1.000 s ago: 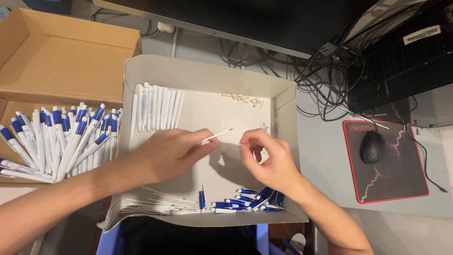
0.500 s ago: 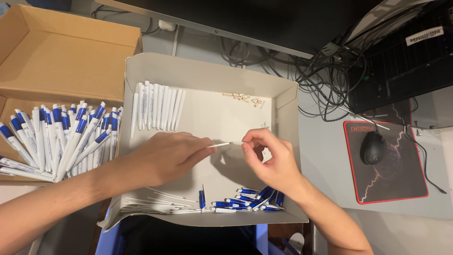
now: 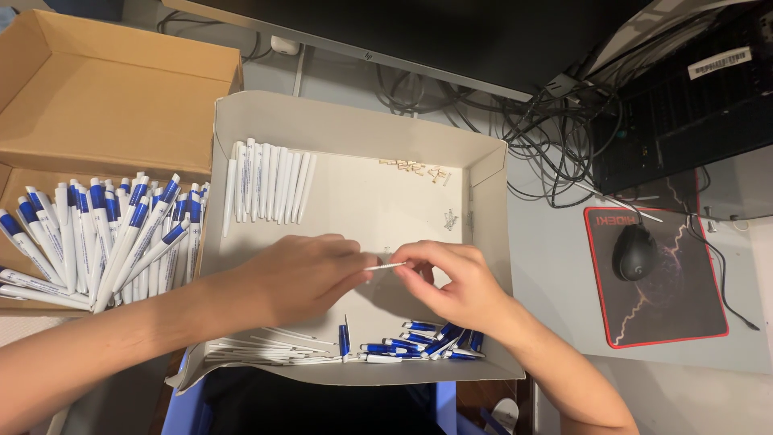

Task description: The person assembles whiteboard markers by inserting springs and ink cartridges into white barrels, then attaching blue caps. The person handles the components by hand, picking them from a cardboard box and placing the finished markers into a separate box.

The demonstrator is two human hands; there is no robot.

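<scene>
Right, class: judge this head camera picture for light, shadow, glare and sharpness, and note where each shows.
Head view: light is soft and even, no harsh glare; the left hand and right hand cast a dim shadow on the white tray floor beneath them; the thin white rod between them stays sharp; the monitor at top is nearly black, and straight edges bow slightly toward the frame borders.

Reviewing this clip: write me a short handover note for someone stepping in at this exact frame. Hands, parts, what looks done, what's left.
Left hand and right hand meet over the white tray, both pinching one thin white refill between their fingertips.
In the tray: a row of white barrels at the back left, blue clip parts at the front, loose thin refills at the front left, small springs at the back.
Done: a pile of finished blue-and-white pens in the cardboard box.
Left: the tray's loose parts remain unassembled.
</scene>
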